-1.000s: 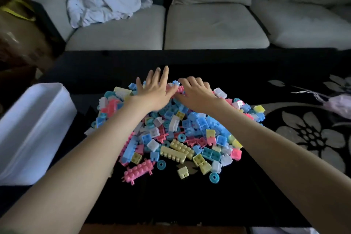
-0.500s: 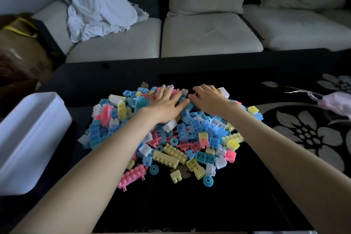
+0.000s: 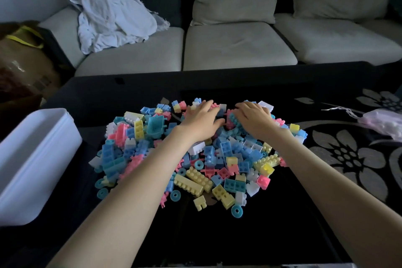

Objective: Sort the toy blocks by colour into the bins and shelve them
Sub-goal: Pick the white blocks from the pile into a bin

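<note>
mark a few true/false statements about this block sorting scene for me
1. Both the left hand and the right hand are on the far side of the block pile. True.
2. The white bin sits to the right of the pile. False: it is on the left.
3. A crumpled white cloth lies on the sofa. True.
4. The pile holds only blue blocks. False: blue, pink, yellow and white blocks are mixed together.
5. A teal ring lies at the near edge of the pile. True.
</note>
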Demonstrator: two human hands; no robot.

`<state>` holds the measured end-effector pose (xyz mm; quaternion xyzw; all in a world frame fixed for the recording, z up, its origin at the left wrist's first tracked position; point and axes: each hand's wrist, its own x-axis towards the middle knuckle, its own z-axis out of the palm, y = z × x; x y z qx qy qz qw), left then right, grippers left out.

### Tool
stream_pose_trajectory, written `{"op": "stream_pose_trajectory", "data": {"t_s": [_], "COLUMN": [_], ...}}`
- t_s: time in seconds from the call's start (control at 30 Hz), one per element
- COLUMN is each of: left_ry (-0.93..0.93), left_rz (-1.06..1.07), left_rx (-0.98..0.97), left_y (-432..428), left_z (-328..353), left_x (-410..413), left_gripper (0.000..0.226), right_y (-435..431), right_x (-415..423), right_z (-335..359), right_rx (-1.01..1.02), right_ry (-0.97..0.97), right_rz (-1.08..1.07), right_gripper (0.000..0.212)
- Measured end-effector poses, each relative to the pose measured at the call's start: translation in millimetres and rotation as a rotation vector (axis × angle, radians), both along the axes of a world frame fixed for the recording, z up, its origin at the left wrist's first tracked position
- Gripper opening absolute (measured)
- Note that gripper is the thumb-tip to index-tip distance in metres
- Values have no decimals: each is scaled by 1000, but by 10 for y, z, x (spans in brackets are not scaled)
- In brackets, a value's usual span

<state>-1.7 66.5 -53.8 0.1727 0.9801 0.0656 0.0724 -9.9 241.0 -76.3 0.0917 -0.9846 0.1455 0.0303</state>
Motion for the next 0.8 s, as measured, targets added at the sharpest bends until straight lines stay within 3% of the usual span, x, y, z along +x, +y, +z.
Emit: {"op": "stream_pose_trajectory", "data": {"t_s": [0.13, 0.27, 0.43, 0.57, 0.7, 0.8], "left_ry": [134, 234, 208, 108, -180, -392], "left_rz": [94, 181, 323, 371, 471, 582], "left_rx": [59, -10, -81, -199, -406, -342], "left_y": [-212, -596, -1331, -1894, -2497, -2903], "left_z": [176, 372, 604, 796, 955, 934], "left_x": [186, 496, 942, 1282, 1729, 2008], "left_gripper": [47, 41, 52, 61, 84, 94], "right_y": [-151, -613, -1457, -2109, -2759, -3146], "right_x": [158, 304, 552, 801, 1107, 1283], "right_z": [210, 454, 605, 680, 722, 737], "right_rx": [-101, -65, -73, -76, -171, -186], "right_ry": [51, 44, 31, -14, -92, -133], "right_rz": [10, 108, 322, 552, 754, 895], "right_gripper": [41, 44, 47, 51, 56, 59]}}
